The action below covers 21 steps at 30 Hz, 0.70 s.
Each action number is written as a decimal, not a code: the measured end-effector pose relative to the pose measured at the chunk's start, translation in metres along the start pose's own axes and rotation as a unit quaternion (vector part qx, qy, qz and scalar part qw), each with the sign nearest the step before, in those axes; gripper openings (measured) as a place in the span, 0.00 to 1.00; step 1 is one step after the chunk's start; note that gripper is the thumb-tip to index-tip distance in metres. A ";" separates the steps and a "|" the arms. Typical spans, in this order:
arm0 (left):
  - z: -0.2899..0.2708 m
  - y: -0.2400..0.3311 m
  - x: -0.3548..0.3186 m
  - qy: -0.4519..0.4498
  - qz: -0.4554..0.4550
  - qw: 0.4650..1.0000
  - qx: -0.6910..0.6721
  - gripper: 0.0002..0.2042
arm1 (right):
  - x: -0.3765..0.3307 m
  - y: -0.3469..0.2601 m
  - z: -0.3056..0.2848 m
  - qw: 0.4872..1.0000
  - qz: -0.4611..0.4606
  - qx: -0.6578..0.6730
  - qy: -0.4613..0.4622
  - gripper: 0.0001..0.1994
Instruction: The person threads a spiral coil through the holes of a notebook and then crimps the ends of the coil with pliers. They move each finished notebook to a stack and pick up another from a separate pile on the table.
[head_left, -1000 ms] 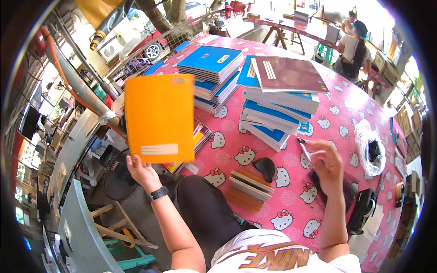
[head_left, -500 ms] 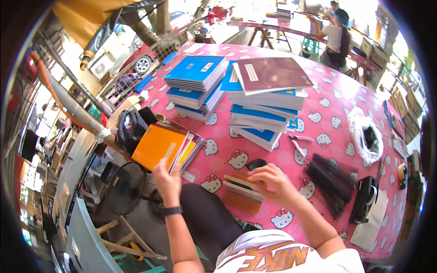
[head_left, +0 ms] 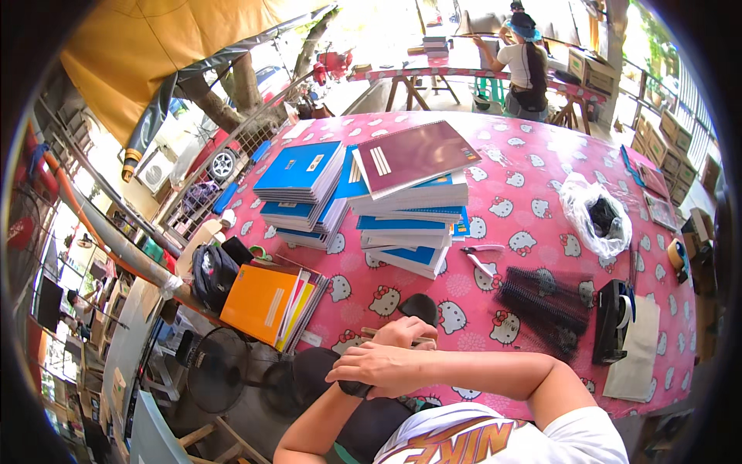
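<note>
My left hand (head_left: 403,331) lies over the small slotted wooden block (head_left: 369,331) at the table's near edge; its fingers are mostly hidden. Crossing above that arm, my right hand (head_left: 380,366) has its fingers closed around the left wrist, at the black wristband (head_left: 355,388). Just beyond the hands lies a dark rounded object (head_left: 418,307). To the left, an orange notebook (head_left: 261,303) tops a leaning pile of notebooks. A maroon notebook (head_left: 417,158) crowns the taller blue-and-white stack (head_left: 410,224), beside another blue notebook stack (head_left: 300,174).
Pliers (head_left: 485,259), black spiral binding coils (head_left: 541,309), a black tape dispenser (head_left: 613,321) and a clear plastic bag (head_left: 595,216) occupy the right of the pink table (head_left: 533,174). A fan (head_left: 220,370) stands at lower left. A person (head_left: 525,73) works at a farther table.
My left hand has moved right from the orange notebook to the wooden block. My right hand has come left across it onto the wristband. The view has shifted.
</note>
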State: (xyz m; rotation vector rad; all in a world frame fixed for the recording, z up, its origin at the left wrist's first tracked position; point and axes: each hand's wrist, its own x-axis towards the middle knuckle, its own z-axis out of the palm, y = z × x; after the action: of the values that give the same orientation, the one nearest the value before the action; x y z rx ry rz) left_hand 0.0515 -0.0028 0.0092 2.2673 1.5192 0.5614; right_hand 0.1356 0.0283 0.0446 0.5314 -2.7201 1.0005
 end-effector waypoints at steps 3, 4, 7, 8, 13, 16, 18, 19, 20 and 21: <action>0.008 -0.003 0.008 -0.045 -0.076 0.981 -0.171 0.19 | -0.010 0.008 0.005 0.999 0.011 -0.037 0.011 0.41; 0.005 -0.014 -0.003 -0.054 -0.066 0.993 -0.084 0.19 | -0.006 0.002 0.001 0.999 0.032 -0.036 -0.014 0.42; -0.003 -0.027 -0.019 0.010 -0.063 0.997 0.051 0.21 | -0.022 0.020 -0.044 0.985 0.043 -0.074 0.148 0.47; -0.002 -0.033 -0.027 0.084 -0.087 0.988 0.101 0.23 | -0.037 0.043 -0.078 0.968 0.110 -0.057 0.219 0.37; 0.034 -0.023 -0.034 0.169 -0.059 0.969 0.173 0.25 | -0.160 0.211 -0.222 0.619 0.335 -0.318 0.635 0.26; 0.062 -0.038 -0.048 0.155 -0.122 0.971 0.132 0.21 | -0.162 0.246 -0.223 0.571 0.448 0.254 0.639 0.20; 0.069 -0.043 -0.044 0.184 -0.130 0.967 0.119 0.20 | -0.175 0.253 -0.225 0.606 0.426 0.284 0.609 0.13; 0.072 -0.044 -0.035 0.193 -0.098 0.969 0.123 0.19 | -0.196 0.263 -0.238 0.625 0.413 0.295 0.593 0.09; 0.074 -0.044 -0.034 0.194 -0.072 0.969 0.131 0.19 | -0.202 0.267 -0.242 0.629 0.395 0.302 0.598 0.06; 0.076 -0.044 -0.030 0.201 -0.076 0.969 0.123 0.19 | -0.218 0.270 -0.255 0.645 0.403 0.266 0.592 0.06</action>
State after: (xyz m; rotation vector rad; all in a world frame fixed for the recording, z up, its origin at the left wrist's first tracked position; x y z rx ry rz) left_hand 0.0453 -0.0200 -0.0813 2.2817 2.0407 0.8704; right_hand 0.2437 0.4443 0.0130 -1.0721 -1.2959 1.5225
